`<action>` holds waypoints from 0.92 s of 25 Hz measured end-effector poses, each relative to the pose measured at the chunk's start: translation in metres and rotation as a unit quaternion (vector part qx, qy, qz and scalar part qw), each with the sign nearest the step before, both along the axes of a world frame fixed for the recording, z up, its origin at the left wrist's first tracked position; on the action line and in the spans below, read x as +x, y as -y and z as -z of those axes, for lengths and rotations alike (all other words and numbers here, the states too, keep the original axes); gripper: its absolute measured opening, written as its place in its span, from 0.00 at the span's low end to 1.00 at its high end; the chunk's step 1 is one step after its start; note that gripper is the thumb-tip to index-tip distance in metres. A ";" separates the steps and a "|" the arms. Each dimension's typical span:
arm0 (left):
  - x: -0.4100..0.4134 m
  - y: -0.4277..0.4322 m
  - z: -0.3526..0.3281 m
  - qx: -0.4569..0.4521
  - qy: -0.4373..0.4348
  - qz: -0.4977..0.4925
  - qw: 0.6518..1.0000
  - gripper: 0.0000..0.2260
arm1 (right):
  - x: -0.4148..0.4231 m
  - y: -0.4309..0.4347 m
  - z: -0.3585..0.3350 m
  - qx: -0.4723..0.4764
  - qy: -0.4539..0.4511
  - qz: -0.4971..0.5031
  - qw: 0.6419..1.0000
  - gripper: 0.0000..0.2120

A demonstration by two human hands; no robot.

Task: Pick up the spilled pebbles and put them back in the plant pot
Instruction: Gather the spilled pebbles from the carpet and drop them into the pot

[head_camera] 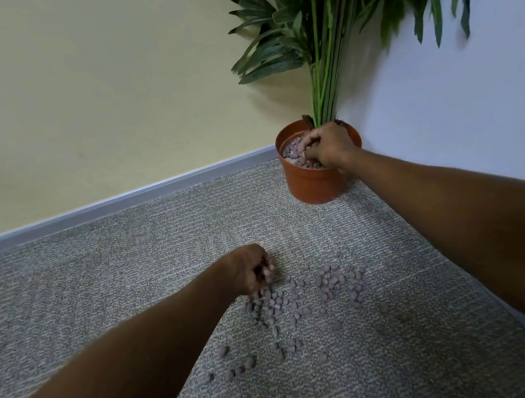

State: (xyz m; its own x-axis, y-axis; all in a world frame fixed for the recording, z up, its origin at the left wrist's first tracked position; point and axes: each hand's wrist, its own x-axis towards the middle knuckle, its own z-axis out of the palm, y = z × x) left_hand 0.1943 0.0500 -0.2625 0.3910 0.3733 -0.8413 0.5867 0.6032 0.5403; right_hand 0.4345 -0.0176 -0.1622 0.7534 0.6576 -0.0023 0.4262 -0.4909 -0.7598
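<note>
My right hand [327,146] is low in the plant pot [313,187], fingers curled; whether they hold any, I can't tell, so I release below the rim. My left hand [252,270] curls round spilled pebbles [278,303] on the carpet [94,279] before the pot.

The plant pot [312,183] stands in a corner, with the yellow wall [62,93] behind it at 11 o'clock and the white wall [462,95] just beside it at 3 o'clock. Stems [327,94] crowd the mouth's 1 o'clock edge. The right hand [327,146] covers the 3 to 5 o'clock part, so only the 9 o'clock part is open. From 7 to 9 o'clock of the pot the carpet [127,273] is bare as far as the pebbles [305,296] and the left hand [252,270].
</note>
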 end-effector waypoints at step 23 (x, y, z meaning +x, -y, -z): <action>0.176 -0.038 -0.089 0.604 0.089 0.171 0.773 0.14 | -0.018 0.036 0.078 0.075 0.210 0.013 0.975 0.11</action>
